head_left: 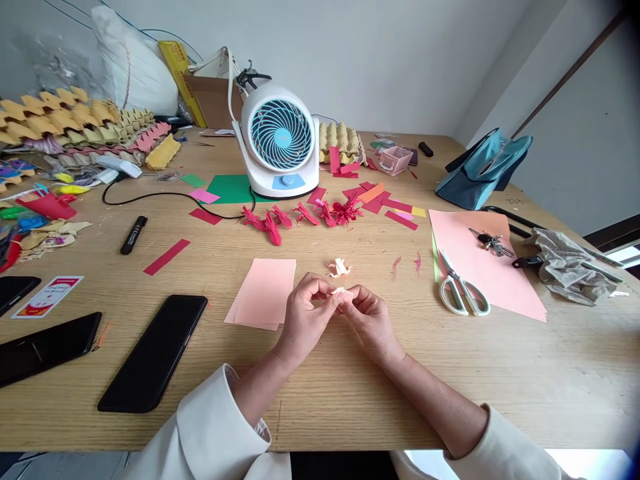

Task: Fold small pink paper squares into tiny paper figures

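My left hand [309,313] and my right hand [371,321] meet low over the middle of the table. Both pinch a small pale pink paper piece [343,293] between thumbs and fingertips. Just beyond them lies a small folded pale pink paper shape [339,268] with thin curled strips. A stack of pale pink paper sheets [265,293] rests beside my left hand. Farther back, several crumpled red paper shapes [273,228] form a row. White-handled scissors [463,287] lie to the right, partly on larger pink sheets [515,280].
A white fan [283,143] stands at the back. Black phones [154,353] and a marker [134,235] lie left. Egg trays [75,120] are stacked back left. A teal bag [480,170], keys [493,243] and crumpled grey material [570,267] are on the right.
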Demonstrator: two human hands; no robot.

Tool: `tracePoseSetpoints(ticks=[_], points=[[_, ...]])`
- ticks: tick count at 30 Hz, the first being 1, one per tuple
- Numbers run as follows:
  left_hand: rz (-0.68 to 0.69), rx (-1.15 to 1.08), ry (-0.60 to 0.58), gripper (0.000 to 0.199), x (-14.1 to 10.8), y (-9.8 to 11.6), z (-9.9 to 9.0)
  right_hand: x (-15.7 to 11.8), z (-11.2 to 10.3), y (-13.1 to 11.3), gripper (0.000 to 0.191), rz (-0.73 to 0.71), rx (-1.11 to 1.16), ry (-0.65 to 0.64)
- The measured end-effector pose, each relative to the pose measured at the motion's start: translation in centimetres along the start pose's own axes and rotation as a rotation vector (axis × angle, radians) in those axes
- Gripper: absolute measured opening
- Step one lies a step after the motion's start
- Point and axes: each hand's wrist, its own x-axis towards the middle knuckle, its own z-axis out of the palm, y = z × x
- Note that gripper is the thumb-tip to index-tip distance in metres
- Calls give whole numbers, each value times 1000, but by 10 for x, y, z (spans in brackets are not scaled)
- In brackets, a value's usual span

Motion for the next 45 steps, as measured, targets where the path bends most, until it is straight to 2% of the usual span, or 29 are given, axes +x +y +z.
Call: tracePoseSetpoints(ticks=[2, 7, 10, 15, 24, 28, 33, 39, 45], points=[[-30, -45, -38, 21, 2, 0, -2, 0, 0, -1, 36, -5, -7, -19], [-213, -255, -166, 26, 6, 0, -4, 0, 0, -4, 35, -18, -8, -90], [-254, -274, -183, 26, 7, 1, -4, 0, 1, -6, 35, -35, -22, -105], [-169, -162, -173, 27, 9, 1, -6, 0, 1, -6, 37, -59, -49, -115], [94, 150, -134, 24, 12, 8, -14, 3, -2, -8, 37, -27, -69, -110], [70, 116, -140, 25, 12, 9, -13, 2, -3, -6, 38, -8, -62, -95], [24, 52, -160, 15, 9, 6, -9, 2, -1, -5, 39, -27, -49, -89], [21, 82, -152, 22, 8, 5, -9, 1, 2, -7, 42, -40, -81, -96], [51, 110, -167, 22, 9, 10, -9, 1, 0, -4, 41, -51, -95, -115]])
